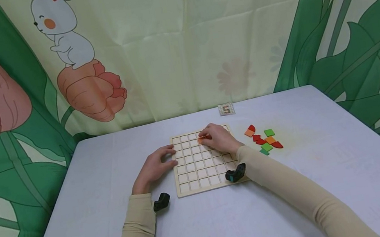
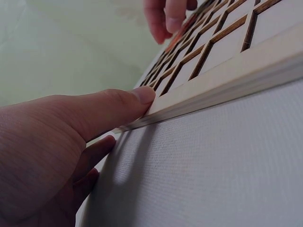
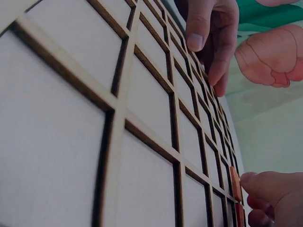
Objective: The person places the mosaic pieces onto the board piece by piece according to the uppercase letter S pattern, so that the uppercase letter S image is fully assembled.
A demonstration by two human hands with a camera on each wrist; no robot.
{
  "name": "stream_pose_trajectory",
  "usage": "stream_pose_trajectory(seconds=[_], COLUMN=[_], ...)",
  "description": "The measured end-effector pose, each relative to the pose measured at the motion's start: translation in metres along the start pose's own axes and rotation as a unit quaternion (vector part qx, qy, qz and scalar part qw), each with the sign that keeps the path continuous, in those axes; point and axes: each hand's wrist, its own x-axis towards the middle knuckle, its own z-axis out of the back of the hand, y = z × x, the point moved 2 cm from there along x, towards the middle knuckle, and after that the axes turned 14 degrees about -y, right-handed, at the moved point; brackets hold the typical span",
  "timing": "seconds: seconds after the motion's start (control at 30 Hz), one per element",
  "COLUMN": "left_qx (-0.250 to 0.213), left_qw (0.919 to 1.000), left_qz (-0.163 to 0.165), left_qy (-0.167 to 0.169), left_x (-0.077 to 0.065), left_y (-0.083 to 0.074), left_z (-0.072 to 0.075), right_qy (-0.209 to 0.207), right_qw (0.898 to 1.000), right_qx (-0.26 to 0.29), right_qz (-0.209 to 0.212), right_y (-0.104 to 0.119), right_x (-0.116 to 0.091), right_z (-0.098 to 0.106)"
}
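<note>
A light wooden grid board (image 1: 184, 192) lies on the table, its square cells divided by raised strips. My left hand (image 1: 154, 166) rests against the board's left side, fingers relaxed; in the left wrist view the thumb (image 2: 128, 103) touches the rim. Over the far part of the grid, my right hand (image 1: 220, 137) pinches an orange tile (image 1: 200, 141) between thumb and fingers. In the right wrist view this orange tile (image 3: 235, 183) tilts up from a cell, with the thumb at its edge. A red piece (image 3: 240, 213) shows just beside it, partly hidden by the fingers.
Right of the board lie several loose pieces: green squares (image 1: 269, 132), orange squares (image 1: 270, 139) and red rounded pieces (image 1: 277, 145). A small patterned card (image 1: 226, 109) lies near the table's back edge. A printed curtain (image 1: 172, 55) hangs behind the white table (image 1: 208, 231).
</note>
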Motion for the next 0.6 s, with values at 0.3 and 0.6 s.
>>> stream_pose_trajectory(seconds=[0.3,0.6], left_qx=[-0.001,-0.005], left_qw=[1.0000,1.0000], left_qz=[-0.001,0.003], left_qy=[-0.001,-0.002], left_x=[0.000,0.000], left_y=[0.001,0.002], left_z=[0.000,0.000], right_qy=[-0.024,-0.039], right_qw=[0.997,0.981], right_qx=[0.017,0.005], right_qz=[-0.075,-0.192], right_y=[-0.021,-0.069], right_x=[-0.006,-0.023], right_z=[0.034,0.081])
